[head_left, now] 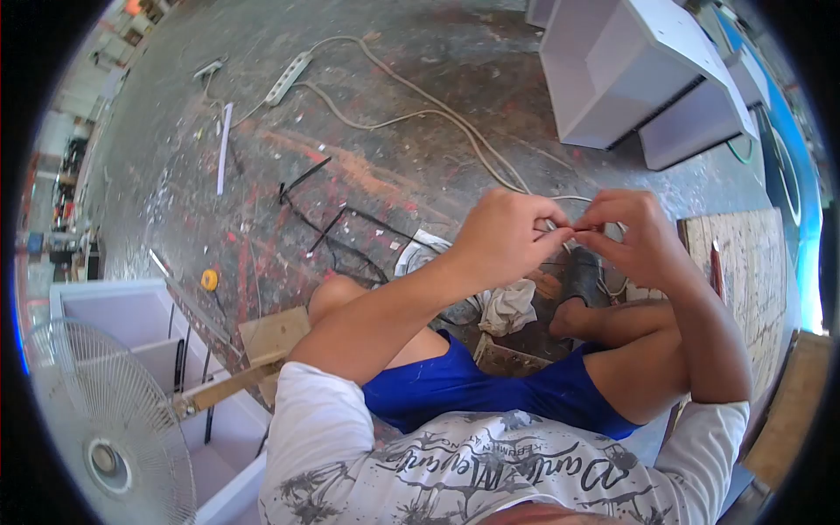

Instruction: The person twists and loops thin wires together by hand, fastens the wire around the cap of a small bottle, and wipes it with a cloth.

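My left hand [516,234] and my right hand [634,229] meet in front of me, above my bent leg and the dark shoe [582,276]. The fingertips of both are pinched close together, almost touching. Whatever lies between them is too small to make out. A pale cable [503,166] runs along the floor behind the hands, and part of it loops near the shoe. Below my left hand a crumpled white cloth [507,308] lies on the floor.
A white power strip [289,79] and black strips [328,229] lie on the floor. White cabinets [604,79] stand at the upper right, a wooden board [748,280] at the right. At the lower left are a fan [105,455], another white cabinet [114,302] and a yellow tape roll [209,280].
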The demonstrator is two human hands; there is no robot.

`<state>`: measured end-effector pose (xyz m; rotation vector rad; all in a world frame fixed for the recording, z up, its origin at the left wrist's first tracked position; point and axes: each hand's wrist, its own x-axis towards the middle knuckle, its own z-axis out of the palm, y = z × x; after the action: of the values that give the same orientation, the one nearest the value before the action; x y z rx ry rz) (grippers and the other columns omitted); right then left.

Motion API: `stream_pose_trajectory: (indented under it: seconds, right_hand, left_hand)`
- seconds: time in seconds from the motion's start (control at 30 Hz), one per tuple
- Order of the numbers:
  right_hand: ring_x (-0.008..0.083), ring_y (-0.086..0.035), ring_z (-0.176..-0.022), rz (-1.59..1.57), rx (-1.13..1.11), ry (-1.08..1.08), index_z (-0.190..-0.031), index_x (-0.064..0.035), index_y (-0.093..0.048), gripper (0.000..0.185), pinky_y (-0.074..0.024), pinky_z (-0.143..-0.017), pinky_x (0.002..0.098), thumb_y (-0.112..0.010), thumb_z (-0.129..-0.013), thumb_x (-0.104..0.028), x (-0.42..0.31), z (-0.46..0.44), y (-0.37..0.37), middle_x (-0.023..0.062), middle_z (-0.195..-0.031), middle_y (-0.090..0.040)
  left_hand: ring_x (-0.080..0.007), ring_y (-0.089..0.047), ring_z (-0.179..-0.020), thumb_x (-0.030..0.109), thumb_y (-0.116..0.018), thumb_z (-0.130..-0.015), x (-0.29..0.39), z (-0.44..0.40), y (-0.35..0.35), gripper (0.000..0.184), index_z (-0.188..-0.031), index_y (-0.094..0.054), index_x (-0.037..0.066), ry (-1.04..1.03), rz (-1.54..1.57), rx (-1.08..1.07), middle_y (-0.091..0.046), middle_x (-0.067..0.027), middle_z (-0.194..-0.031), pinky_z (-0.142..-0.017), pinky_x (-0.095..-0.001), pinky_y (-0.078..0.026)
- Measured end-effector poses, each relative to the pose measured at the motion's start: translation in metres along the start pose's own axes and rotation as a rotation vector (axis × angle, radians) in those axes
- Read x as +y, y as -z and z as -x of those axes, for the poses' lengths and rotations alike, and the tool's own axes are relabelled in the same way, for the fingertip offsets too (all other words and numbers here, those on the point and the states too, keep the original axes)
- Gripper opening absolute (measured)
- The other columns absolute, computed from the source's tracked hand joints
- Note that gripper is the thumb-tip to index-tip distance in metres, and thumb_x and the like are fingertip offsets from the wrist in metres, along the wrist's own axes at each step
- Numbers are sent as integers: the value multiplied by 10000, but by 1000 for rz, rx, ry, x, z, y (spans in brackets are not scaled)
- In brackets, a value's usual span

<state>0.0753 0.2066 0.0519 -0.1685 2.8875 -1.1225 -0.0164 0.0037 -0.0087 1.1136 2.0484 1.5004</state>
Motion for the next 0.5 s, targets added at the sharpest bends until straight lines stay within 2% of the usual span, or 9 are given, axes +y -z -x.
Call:
stream_pose_trajectory:
  seconds: [0.07,0.17,0.27,0.37,0.4,0.5]
  right_hand:
    - [230,-670,-714,-48,-68,-80,-948,-5,-782,169,-510,-651,372,-764,-889,-162,2,0,0,128,-814,-714]
    - [167,-666,-725,-133,-194,-241,-970,8,-771,210,-515,-664,338,-713,-956,-194,9,3,2,106,-831,-735]
    - [153,-646,-687,-213,-237,-312,-971,1,-780,250,-509,-643,343,-693,-966,-233,5,0,6,98,-788,-741]
    - [174,-638,-650,-272,-222,-295,-973,-1,-788,255,-498,-612,368,-694,-938,-236,6,0,8,115,-754,-734]
    - [171,-639,-643,-265,-225,-295,-969,2,-786,254,-500,-606,364,-694,-936,-232,7,0,9,116,-743,-730]
    - [165,-645,-627,-260,-198,-286,-958,16,-779,259,-511,-600,355,-703,-923,-229,8,2,8,122,-735,-730]
  left_hand:
    - [-157,-598,-546,175,-773,-889,-6,0,-5,161,-946,-776,24,-88,28,52,-633,-109,-621,-530,-338,-436]
    - [-205,-643,-574,136,-791,-860,2,0,-4,122,-931,-773,38,-259,-251,97,-669,-129,-669,-544,-352,-465]
    - [-289,-669,-629,158,-793,-854,7,2,-6,96,-897,-740,91,-282,-286,114,-675,-108,-702,-569,-409,-493]
    - [-203,-603,-548,72,-818,-814,9,2,-7,125,-917,-753,43,-288,-279,113,-646,-95,-648,-534,-330,-448]
    - [-130,-550,-524,63,-808,-832,13,3,-7,104,-916,-753,38,-234,-254,95,-600,-75,-620,-528,-287,-418]
    - [-46,-500,-547,81,-796,-879,19,4,-4,94,-924,-745,16,-62,-229,21,-603,-23,-624,-532,-243,-387]
